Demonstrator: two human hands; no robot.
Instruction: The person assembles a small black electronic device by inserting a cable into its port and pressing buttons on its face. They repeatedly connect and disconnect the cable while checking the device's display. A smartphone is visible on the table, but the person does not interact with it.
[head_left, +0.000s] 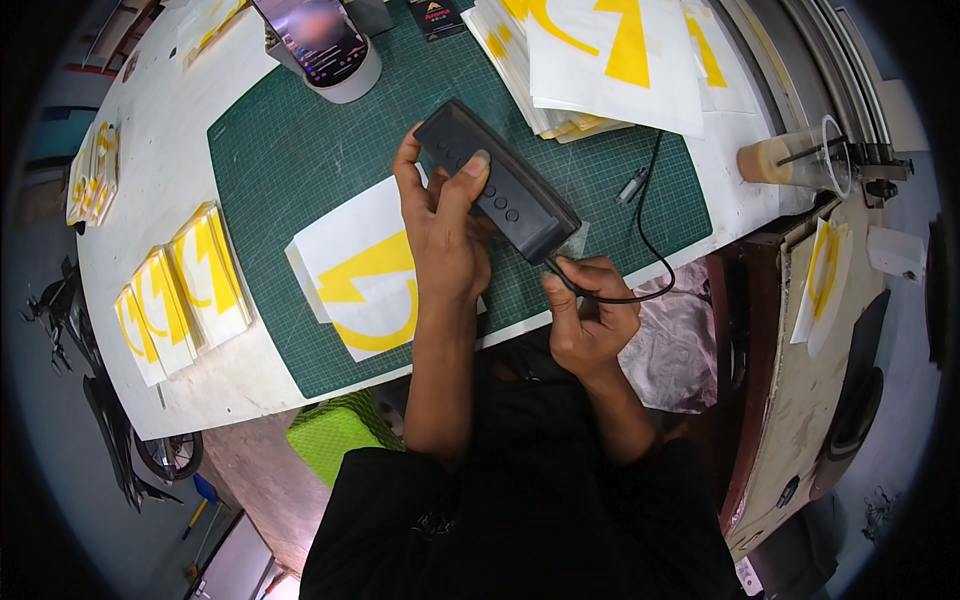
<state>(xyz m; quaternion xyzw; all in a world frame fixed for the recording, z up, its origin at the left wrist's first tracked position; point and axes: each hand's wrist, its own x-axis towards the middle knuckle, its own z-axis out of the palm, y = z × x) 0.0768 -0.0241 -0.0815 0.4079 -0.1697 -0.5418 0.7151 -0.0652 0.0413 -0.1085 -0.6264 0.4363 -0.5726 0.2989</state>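
Right hand (590, 320) nearest me, fingers pinching the black cable (655, 255) at its plug, against the end of the black speaker bar (500, 180). Left hand (445, 225) wraps the bar, thumb on its buttons, held above the green cutting mat (280, 150). Risks: forcing the plug in skewed; cable loop snagging the drink cup (795, 158) near the counter (170, 130) edge; bar dropping onto the yellow decal sheet (365, 275).

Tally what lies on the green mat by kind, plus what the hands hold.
Black speaker, in left hand: 1
Black cable, in right hand: 1
Sticker-sheet stacks: 2
Phone: 1
Tape roll: 1
Total: 6
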